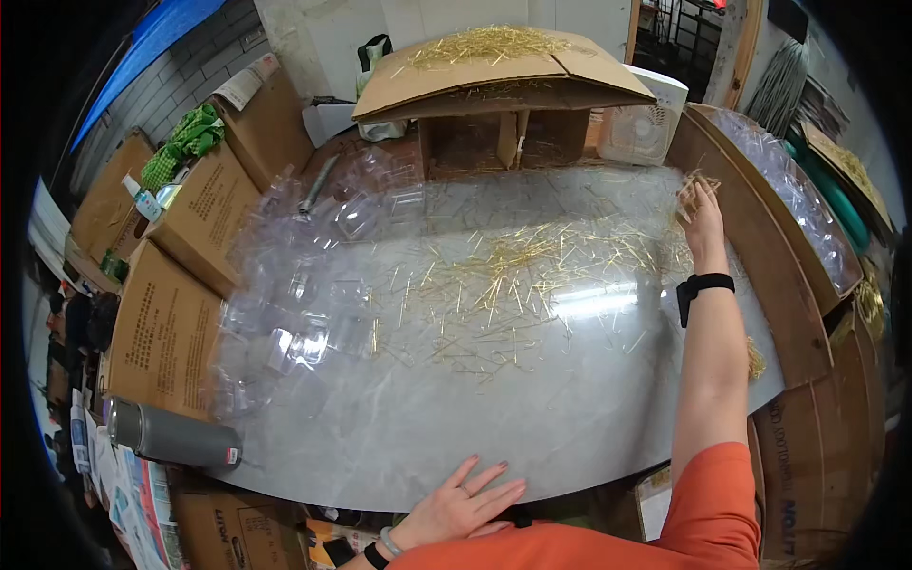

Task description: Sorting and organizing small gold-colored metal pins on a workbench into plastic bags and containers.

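Observation:
My right arm stretches to the far right of the grey table (560,418). There my right hand (701,223) is closed on a small bunch of thin gold wire pieces (698,182), beside the cardboard wall. My left hand (461,503) lies on the table's near edge with its fingers spread and nothing in it. Many more loose gold wire pieces (518,261) are scattered over the middle of the table, some seemingly bent at one end. A small clump of gold pieces (755,358) sits by the right edge, close to my forearm.
Clear plastic boxes (309,332) crowd the table's left side. A grey bottle (176,435) lies at the near left, by cardboard boxes (161,332). At the back stands an opened carton (503,81) with gold pieces on top, next to a white fan (641,119). Cardboard (760,237) walls the right.

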`<control>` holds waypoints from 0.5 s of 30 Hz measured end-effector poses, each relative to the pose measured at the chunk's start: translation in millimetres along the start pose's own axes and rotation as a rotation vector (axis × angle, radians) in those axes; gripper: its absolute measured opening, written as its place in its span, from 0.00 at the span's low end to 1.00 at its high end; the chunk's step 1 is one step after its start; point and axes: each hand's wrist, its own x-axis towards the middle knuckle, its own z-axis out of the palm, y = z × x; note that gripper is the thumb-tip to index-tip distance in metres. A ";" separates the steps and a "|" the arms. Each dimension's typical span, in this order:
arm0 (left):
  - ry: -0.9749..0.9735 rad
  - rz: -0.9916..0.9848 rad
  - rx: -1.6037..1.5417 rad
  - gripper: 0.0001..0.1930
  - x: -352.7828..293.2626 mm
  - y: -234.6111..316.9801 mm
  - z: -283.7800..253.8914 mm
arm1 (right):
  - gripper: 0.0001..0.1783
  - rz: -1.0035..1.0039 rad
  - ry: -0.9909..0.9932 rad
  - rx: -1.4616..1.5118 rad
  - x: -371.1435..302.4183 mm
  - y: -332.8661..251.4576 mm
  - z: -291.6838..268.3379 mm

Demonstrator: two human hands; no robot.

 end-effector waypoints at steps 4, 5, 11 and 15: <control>-0.011 0.005 -0.015 0.31 -0.4 -1.7 2.0 | 0.34 -0.053 -0.005 0.274 -12.4 -12.0 8.1; -0.016 0.016 -0.018 0.31 0.7 -2.2 1.6 | 0.40 -0.099 -0.002 0.450 -6.6 -8.9 1.5; -0.014 -0.010 -0.037 0.32 -4.2 1.5 -1.0 | 0.60 -0.072 -0.053 0.442 -42.7 -23.7 24.2; 0.016 0.000 -0.087 0.32 -4.4 -0.3 2.3 | 0.61 -0.019 -0.095 0.439 -26.0 -11.9 0.9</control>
